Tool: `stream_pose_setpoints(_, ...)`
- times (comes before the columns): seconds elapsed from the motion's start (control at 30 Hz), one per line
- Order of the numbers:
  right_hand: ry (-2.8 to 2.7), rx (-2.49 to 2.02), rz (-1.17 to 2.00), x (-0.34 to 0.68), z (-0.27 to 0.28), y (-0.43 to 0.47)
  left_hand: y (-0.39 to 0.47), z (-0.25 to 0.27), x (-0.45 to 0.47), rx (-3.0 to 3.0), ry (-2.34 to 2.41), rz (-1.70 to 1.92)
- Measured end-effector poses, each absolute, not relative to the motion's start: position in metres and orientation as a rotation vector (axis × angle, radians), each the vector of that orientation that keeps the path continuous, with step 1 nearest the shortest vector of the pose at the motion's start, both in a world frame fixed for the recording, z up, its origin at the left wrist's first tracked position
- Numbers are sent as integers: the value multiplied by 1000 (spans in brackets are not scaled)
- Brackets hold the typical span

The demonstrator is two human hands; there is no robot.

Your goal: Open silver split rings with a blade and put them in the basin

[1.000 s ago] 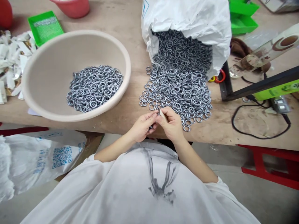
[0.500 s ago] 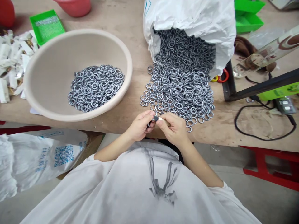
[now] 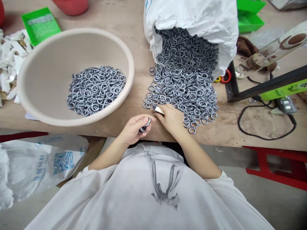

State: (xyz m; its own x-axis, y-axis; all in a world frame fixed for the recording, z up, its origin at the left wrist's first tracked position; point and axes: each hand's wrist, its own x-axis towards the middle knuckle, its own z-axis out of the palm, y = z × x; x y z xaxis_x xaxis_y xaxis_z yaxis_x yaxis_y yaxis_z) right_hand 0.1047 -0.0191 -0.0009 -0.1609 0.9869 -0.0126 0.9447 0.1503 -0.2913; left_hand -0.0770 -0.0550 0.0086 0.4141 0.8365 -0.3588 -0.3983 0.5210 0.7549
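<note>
Now our hands have parted: L hand [image 3: 134,129] grips at least one grey ring [image 3: 149,121]; R hand [image 3: 172,119], w/ small pale tool [image 3: 159,110] clasped, is by the loose pile [image 3: 189,86], so tool's off the held ring. Basin [image 3: 45,73] up-left of L grip has rings [image 3: 98,91]; white sack [image 3: 192,16] beyond R grip spills more.

Ring bag [image 3: 192,14]: cut off by top edge. Red bowl [image 3: 72,7]: likewise. Tool [image 3: 159,110]: rear hidden in right hand [image 3: 172,118]. Rings [image 3: 143,129], left hand [image 3: 133,129]: partly covered, count unclear. Green tray [image 3: 27,28]: contents too small to tell.

The white shirt [image 3: 115,195] bears a grey print [image 3: 165,195].
</note>
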Motion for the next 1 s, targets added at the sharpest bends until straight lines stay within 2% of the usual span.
stream_pose_setpoints(0.2, -2380, -1968, 265, 97, 1, -12, -44, 1, -88, 542, 885, 956)
stream_pose_setpoints(0.5, -2365, -1917, 323, 99, 0, -18, -34, 3, -86, 544, 972, 983)
stream_pose_setpoints(0.6, -2211, -1809, 520, 107, -1, -19, -34, 3, -87, 657, 1081, 1024)
stream_pose_setpoints(0.8, -1667, -1278, 1426, 124, 16, -27, -39, 4, -75, 1370, 1185, 999)
stream_pose_setpoints(0.87, -1574, -1237, 1503, 125, 22, -31, -39, 4, -69, 1463, 1152, 937)
stream_pose_setpoints(1.0, -1607, -1327, 1385, 126, 26, -34, -38, 2, -62, 1365, 1140, 911)
